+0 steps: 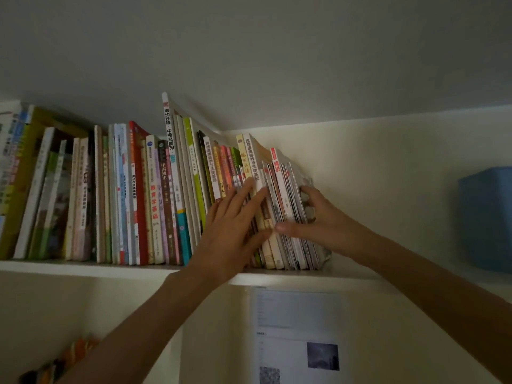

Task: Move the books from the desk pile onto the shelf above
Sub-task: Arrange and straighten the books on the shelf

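A long row of upright books (pixel 155 195) fills the white shelf (pixel 83 268) from the left edge to past the middle. At the row's right end stands a bundle of thin books (pixel 288 195), leaning left. My right hand (pixel 313 217) grips this bundle, thumb on the spines in front and fingers curled round its right side. My left hand (pixel 235 225) lies flat with straight fingers against the spines just left of the bundle. The desk pile is out of view.
A blue box (pixel 487 217) stands on the shelf at the far right, with bare shelf between it and the books. A printed sheet (pixel 296 333) hangs on the wall under the shelf. Some coloured items (pixel 61 361) show at the lower left.
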`<action>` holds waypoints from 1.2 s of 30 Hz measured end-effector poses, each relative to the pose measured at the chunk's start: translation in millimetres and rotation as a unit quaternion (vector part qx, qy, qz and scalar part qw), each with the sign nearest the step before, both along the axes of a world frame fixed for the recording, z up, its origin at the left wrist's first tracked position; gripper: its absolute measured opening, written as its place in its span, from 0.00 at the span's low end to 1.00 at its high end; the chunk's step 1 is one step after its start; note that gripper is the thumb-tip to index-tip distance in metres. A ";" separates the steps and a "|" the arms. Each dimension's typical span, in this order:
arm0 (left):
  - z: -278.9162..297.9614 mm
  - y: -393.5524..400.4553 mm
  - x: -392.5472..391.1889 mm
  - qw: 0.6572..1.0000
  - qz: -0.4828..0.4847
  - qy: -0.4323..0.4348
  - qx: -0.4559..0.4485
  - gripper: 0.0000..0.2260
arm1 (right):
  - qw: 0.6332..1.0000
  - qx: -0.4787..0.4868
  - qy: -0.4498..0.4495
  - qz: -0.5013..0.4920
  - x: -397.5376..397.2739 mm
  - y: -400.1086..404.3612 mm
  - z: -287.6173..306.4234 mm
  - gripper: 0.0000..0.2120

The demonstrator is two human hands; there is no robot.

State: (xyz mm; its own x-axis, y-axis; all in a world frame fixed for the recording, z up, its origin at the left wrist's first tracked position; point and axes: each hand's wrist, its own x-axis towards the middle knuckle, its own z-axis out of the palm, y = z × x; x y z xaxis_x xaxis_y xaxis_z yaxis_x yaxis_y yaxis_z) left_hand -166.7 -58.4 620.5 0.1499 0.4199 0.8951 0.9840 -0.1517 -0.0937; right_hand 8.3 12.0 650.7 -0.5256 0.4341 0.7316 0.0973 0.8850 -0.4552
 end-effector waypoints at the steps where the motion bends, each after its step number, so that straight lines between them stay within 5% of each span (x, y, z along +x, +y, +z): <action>1: 2.8 -0.7 -4.4 1.000 -0.001 0.014 0.021 0.28 | 1.000 0.009 0.015 -0.016 -4.7 0.7 -2.7 0.33; 8: 2.7 11.8 -18.8 0.998 0.026 0.037 0.050 0.31 | 0.995 0.001 0.082 -0.049 -13.9 3.1 -9.1 0.33; 15: -0.3 12.9 -6.3 0.996 -0.011 0.054 0.068 0.31 | 0.996 -0.070 0.020 -0.050 5.1 -2.6 -0.1 0.28; 22: 6.8 21.9 6.4 0.988 0.090 0.111 0.059 0.26 | 0.994 -0.079 0.042 -0.061 6.1 9.0 2.6 0.26; 26: 4.3 19.1 -2.5 0.995 -0.001 0.097 0.011 0.29 | 0.993 -0.034 0.022 -0.111 9.5 2.0 3.7 0.25; 30: 3.2 8.3 -23.4 0.990 -0.102 0.096 -0.013 0.26 | 0.976 0.089 0.104 -0.170 5.2 -2.7 46.6 0.18; 36: 4.7 -2.0 -28.5 0.989 -0.128 0.060 0.041 0.24 | 0.956 0.101 -0.008 -0.277 -50.7 -8.6 107.2 0.26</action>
State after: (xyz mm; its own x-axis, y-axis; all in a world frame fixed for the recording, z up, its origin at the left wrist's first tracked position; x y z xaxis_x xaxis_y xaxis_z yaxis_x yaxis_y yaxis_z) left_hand -195.2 -60.5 625.2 0.3498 0.2809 0.8937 0.8953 -0.3810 -0.2307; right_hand -42.4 3.5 757.9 -0.2688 0.4998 0.8234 0.5816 0.7656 -0.2749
